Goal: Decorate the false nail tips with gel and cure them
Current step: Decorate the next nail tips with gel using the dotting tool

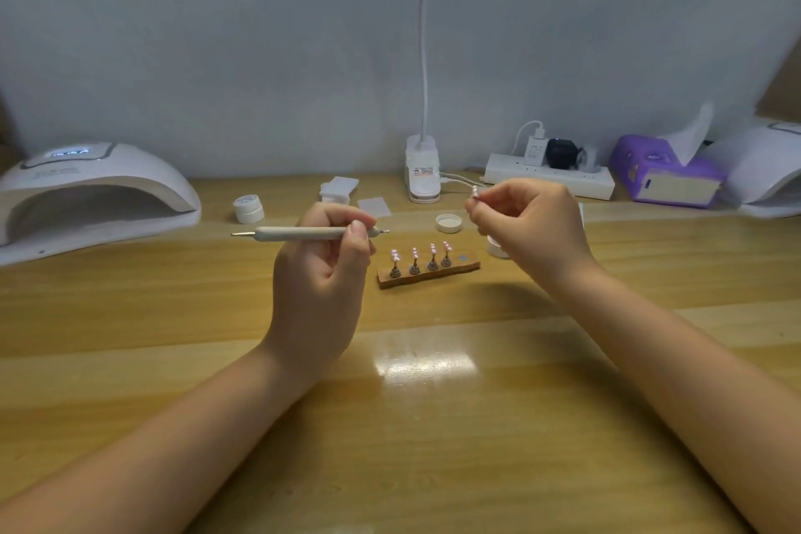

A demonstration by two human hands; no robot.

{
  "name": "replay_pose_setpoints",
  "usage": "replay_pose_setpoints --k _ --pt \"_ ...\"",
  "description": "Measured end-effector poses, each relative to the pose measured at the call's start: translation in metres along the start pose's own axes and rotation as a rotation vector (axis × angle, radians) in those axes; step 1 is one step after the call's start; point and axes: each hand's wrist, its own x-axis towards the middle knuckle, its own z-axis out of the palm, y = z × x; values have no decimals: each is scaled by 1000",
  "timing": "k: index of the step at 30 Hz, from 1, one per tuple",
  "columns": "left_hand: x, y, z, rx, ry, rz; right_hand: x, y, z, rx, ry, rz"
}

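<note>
Four pink false nail tips [419,252] upright on small metal stands, in a row along a wooden base strip [429,271] on the bench [433,425]; bare round spot at the strip's right end. A fifth nail tip [475,192] raised above the bench, well apart from the row. Slim white dotting pen [303,233] lying level in the air, metal tips at both ends. White curing lamp [93,191] far left, display lit. Small white gel pot [248,208] closed, near the lamp.
</note>
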Motion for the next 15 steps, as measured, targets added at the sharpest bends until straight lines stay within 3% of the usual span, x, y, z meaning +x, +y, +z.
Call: replay_pose_setpoints --k 4,15 --pt "-3 -7 0 11 -16 -53 4 17 -4 -179 -138 79" --pt "-7 -6 1 21 -52 -36 4 28 8 -333 -320 128"
